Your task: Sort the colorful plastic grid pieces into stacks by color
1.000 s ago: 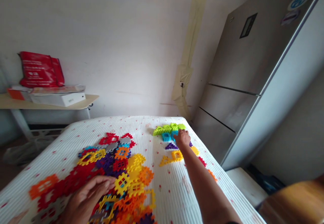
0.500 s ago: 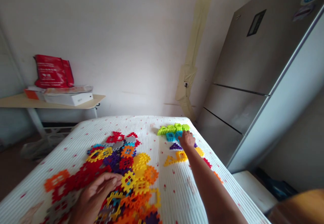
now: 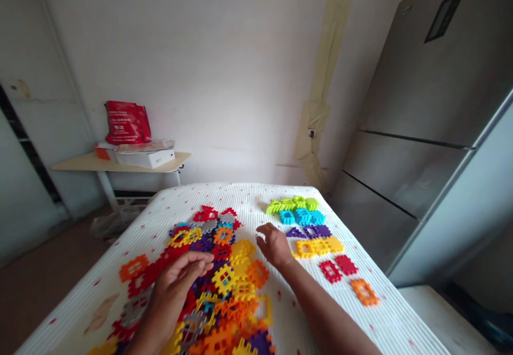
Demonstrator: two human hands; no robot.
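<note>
Hands, two. Left hand (image 3: pixel 178 277): above the left-hand pile, fingers together, thumb close to the fingertips, narrow gap; whether a piece is pinched there cannot be told. Right hand (image 3: pixel 276 245): between the pile and the sorted rows, thumb and index finger moderately apart, with a visible gap between them.

Work pieces: toothed plastic pieces on the cloth-covered table (image 3: pixel 216 194). One mixed pile (image 3: pixel 240 256) lies at left, running from near to far; overlap prevents a full count.

Sorted rows at right, far to near:
- green pieces (image 3: pixel 292 205): several, overlapping, count uncertain;
- light blue pieces (image 3: pixel 303 216): at least three;
- purple pieces (image 3: pixel 324 231): three visible, the leftmost a triangle;
- yellow pieces (image 3: pixel 335 245): at least three;
- red pieces (image 3: pixel 346 264): two, one windowed, one solid;
- orange piece (image 3: pixel 372 299): one, an open frame.

Obscured areas: the left hand and forearm cover part of the pile; the near end of the pile is cut off by the lower edge. The right wrist adjoins the left end of the yellow row and may cover part of it.

Containers: one red bag (image 3: pixel 127 125) and one white box (image 3: pixel 146 158) on the side table (image 3: pixel 76 163) at far left; one refrigerator (image 3: pixel 404 93) at right, cut off by the frame. Their contents cannot be seen.
</note>
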